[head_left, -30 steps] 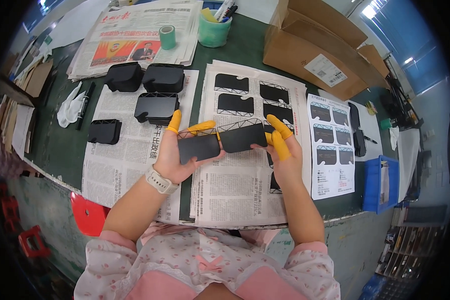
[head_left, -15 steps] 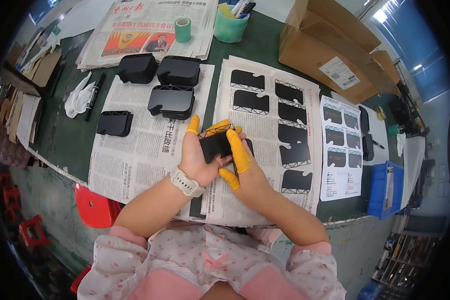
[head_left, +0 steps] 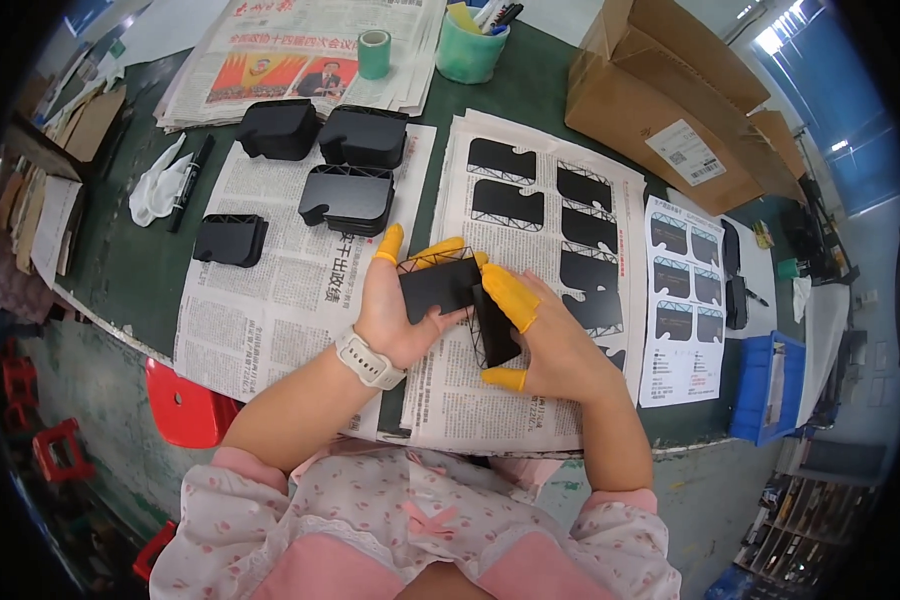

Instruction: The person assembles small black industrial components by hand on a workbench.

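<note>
My left hand (head_left: 390, 325), with yellow finger cots and a pale watch at the wrist, is closed on a flat black card (head_left: 436, 290) with an open lattice edge. Beside it, my right hand (head_left: 555, 345), also in yellow finger cots, grips a second black card (head_left: 498, 335) by its edges, tilted on end and meeting the first card. Both hands are above the newspaper sheets (head_left: 460, 400). To the right lie several single black cards (head_left: 508, 205) in two columns; my right hand hides part of the lower ones. Left of my hands stand several stacks of black cards (head_left: 348, 200).
A cardboard box (head_left: 660, 100) stands at the far right, near a printed sheet (head_left: 682, 360) and a blue bin (head_left: 770, 390). Further back are a green tape roll (head_left: 374, 58) and a pen cup (head_left: 467, 55). A marker (head_left: 190, 185) lies by a crumpled white cloth (head_left: 155, 190) at left.
My right hand has moved right, away from the left palm, and the second card now shows, swung out at an angle. My left hand stays nearly in place with its card.
</note>
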### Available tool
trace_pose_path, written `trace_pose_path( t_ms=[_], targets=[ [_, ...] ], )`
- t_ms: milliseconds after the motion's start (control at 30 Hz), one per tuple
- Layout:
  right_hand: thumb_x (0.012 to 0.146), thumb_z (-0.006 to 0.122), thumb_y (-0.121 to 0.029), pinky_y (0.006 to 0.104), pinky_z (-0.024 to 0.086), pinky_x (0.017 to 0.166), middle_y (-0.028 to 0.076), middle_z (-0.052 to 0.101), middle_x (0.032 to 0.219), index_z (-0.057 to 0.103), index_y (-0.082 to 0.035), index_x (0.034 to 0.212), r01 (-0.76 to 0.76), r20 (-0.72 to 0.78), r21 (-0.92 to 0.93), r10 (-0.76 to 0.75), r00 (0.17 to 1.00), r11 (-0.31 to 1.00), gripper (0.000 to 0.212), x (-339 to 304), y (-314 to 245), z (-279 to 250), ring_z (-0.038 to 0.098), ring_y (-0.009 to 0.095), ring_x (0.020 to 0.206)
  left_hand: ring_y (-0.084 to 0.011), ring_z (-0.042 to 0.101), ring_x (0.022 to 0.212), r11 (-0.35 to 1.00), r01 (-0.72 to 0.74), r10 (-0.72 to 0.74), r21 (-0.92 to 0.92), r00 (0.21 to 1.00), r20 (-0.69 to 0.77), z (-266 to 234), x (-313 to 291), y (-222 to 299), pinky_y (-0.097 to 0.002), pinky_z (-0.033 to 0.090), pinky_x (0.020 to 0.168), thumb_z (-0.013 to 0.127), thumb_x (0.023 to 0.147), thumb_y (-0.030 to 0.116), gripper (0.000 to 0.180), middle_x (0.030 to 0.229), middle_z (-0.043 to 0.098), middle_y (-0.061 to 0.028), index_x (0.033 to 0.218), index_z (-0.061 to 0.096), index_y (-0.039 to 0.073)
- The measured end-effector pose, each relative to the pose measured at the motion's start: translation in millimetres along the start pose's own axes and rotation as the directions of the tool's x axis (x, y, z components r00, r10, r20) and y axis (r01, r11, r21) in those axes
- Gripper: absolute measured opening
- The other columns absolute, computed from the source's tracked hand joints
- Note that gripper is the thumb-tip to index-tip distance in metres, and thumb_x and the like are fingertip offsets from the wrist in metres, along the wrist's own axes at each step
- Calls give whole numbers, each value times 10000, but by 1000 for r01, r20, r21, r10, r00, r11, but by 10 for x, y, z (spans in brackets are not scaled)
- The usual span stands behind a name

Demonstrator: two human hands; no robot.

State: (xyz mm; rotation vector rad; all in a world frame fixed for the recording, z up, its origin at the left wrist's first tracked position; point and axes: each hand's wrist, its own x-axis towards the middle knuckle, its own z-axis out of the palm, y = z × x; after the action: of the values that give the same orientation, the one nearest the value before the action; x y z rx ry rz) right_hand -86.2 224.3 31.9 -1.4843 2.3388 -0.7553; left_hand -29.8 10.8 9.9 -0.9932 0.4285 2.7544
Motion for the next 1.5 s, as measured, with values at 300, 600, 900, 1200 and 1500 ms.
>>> trace_pose_path(
  t_ms=[300, 600, 900, 1200, 1500],
  targets=[
    [754, 877, -485, 394, 542, 899, 231, 625, 1237, 302, 71, 1521, -391, -270, 444, 537, 799, 806, 1108, -39, -292, 271, 679, 300, 987, -291, 629, 1191, 962, -238, 198, 134, 945, 260, -34, 22, -443, -412, 482, 1077, 336, 1078, 568, 677, 1311, 639, -167, 1354, 578, -1],
    [795, 788, -612, 407, 557, 835, 225, 643, 1176, 396, 50, 1499, -452, -276, 154, 477, 834, 879, 1043, 296, -581, -27, 660, 327, 1047, -370, 594, 1252, 991, 102, -64, -92, 937, 344, -124, 9, -173, -506, 415, 1144, 405, 1008, 634, 743, 1344, 627, -205, 1384, 568, 14],
    [922, 704, -365, 517, 290, 1192, 203, 621, 1364, 604, 40, 1326, -358, -200, -540, 297, 934, 762, 581, 438, 419, -189, 421, 361, 1434, -490, 458, 1369, 919, 219, -55, -328, 896, 442, 10, -177, 138, -725, 284, 1146, 420, 979, 686, 835, 1427, 502, -314, 1439, 491, -8],
    [888, 751, -289, 491, 277, 1203, 165, 658, 1320, 650, -12, 1298, -320, -307, -431, 196, 931, 843, 505, 371, 354, -70, 525, 316, 1332, -543, 445, 1376, 923, 372, -182, -100, 650, 738, -134, -94, 255, -721, 438, 1001, 331, 902, 850, 1014, 1524, 460, -270, 1537, 421, 63],
    [868, 774, -358, 472, 302, 1179, 182, 694, 1202, 629, 59, 1292, -321, -283, -486, 202, 938, 813, 612, 348, 351, -20, 591, 293, 1225, -537, 476, 1348, 954, 271, -138, -126, 772, 620, -161, -58, 260, -697, 440, 1018, 346, 906, 839, 1004, 1484, 495, -288, 1509, 459, 43]
  ],
)
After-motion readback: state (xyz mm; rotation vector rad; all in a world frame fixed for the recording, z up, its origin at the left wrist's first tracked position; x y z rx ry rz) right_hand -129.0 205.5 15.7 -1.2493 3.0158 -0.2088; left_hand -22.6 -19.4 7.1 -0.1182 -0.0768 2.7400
